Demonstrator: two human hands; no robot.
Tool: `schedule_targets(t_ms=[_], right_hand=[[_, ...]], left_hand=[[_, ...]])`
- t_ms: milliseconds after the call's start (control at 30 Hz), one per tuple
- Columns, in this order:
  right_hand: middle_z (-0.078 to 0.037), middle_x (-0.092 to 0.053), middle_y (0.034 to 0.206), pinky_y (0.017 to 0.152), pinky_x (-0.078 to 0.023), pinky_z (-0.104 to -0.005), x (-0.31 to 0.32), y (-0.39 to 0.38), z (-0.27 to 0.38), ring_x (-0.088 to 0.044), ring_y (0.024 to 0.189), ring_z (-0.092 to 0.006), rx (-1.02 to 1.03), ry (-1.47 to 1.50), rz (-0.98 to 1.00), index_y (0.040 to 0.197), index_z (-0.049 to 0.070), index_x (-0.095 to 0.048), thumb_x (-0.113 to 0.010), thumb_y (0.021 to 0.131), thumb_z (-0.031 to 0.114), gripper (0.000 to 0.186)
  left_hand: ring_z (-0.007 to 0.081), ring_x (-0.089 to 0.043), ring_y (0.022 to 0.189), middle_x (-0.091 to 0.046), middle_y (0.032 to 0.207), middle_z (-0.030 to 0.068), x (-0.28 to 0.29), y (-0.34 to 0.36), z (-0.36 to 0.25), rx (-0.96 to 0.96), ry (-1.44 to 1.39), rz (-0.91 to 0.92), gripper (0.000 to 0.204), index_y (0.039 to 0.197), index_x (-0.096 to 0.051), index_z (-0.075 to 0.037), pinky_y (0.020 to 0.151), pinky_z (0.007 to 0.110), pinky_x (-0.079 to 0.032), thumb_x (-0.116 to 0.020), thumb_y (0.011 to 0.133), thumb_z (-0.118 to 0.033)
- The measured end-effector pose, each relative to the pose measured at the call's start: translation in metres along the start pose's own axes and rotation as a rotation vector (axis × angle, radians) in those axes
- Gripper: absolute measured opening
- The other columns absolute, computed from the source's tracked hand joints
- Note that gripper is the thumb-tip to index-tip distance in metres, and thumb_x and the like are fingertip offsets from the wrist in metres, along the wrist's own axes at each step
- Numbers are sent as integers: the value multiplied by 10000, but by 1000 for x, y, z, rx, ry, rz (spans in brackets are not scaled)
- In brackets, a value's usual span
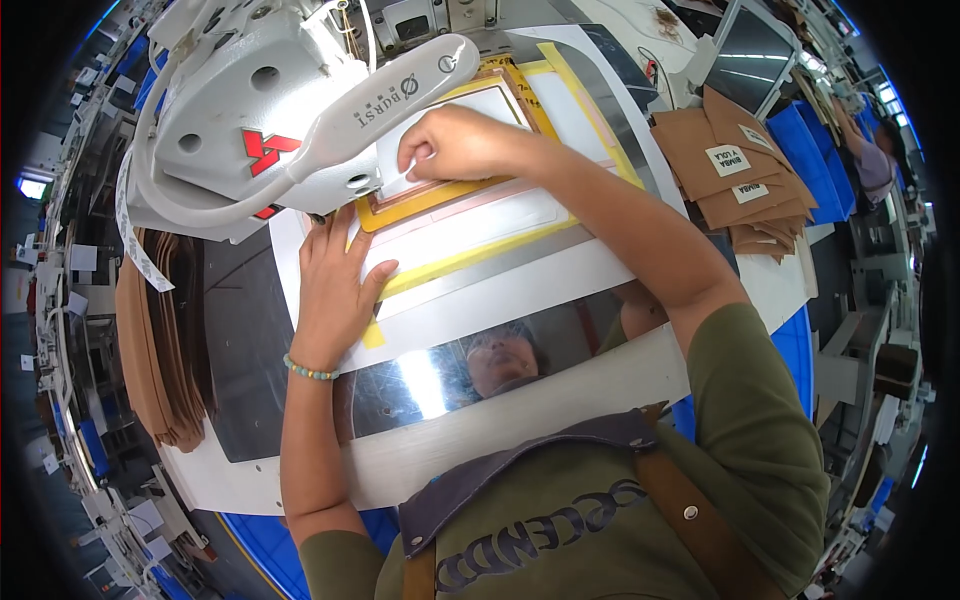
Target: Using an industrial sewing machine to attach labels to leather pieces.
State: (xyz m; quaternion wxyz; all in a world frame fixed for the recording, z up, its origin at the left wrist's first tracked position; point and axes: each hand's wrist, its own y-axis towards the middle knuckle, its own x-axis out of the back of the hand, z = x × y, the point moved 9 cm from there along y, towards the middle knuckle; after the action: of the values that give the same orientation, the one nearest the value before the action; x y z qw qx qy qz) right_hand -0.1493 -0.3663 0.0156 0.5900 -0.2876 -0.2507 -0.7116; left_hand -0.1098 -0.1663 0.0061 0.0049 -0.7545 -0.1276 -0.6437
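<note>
My left hand point(330, 285) lies on the white layered sheets point(450, 295), fingers apart, its fingertips near the lower-left edge of a yellow template frame point(539, 112). My right hand point(453, 145) is over the white panel point(482, 102) inside that frame, fingers curled together. Whatever may be between them is hidden. Yellow strips point(430, 266) border the larger sheet beneath the frame. A white machine head point(225, 100) with a pale curved handle overhangs the work from the upper left and hides part of the frame. Under the sheets is a dark glossy plate point(410, 390) reflecting a person.
Tall brown folded pieces point(160, 340) stand at the left; brown pieces with white labels point(715, 195) are piled at the right beside blue bins point(805, 170). A screen or panel point(745, 55) is at the upper right. A co-worker point(870, 165) is at the far right.
</note>
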Motion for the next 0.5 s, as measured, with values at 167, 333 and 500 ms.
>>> schedule_targets(t_ms=[167,333,500], right_hand=[[-33,-762,829,757,-542,-320,78,-21,-29,-691,796,-145,-23,110,-92,1018,93,-842,-802,876,217,192],[-24,-775,854,755,-526,-274,93,-50,-48,-685,809,-103,-149,-125,-35,945,52,-823,-753,903,118,105],[-56,-773,829,743,-541,-289,80,-66,-46,-699,783,-128,-110,-204,27,899,38,-811,-739,884,76,83]], left_hand=[[460,-346,1553,-411,1675,248,-2,-1,-1,3,23,6,637,1541,-542,-10,1269,564,-256,-528,1087,-456],[451,-327,1573,-401,1686,254,-3,-4,4,-6,75,-5,639,1539,-550,-14,1275,555,-253,-562,1073,-451],[449,-316,1580,-396,1688,258,-3,-3,0,-7,69,2,648,1524,-567,-10,1284,553,-238,-553,1079,-480]])
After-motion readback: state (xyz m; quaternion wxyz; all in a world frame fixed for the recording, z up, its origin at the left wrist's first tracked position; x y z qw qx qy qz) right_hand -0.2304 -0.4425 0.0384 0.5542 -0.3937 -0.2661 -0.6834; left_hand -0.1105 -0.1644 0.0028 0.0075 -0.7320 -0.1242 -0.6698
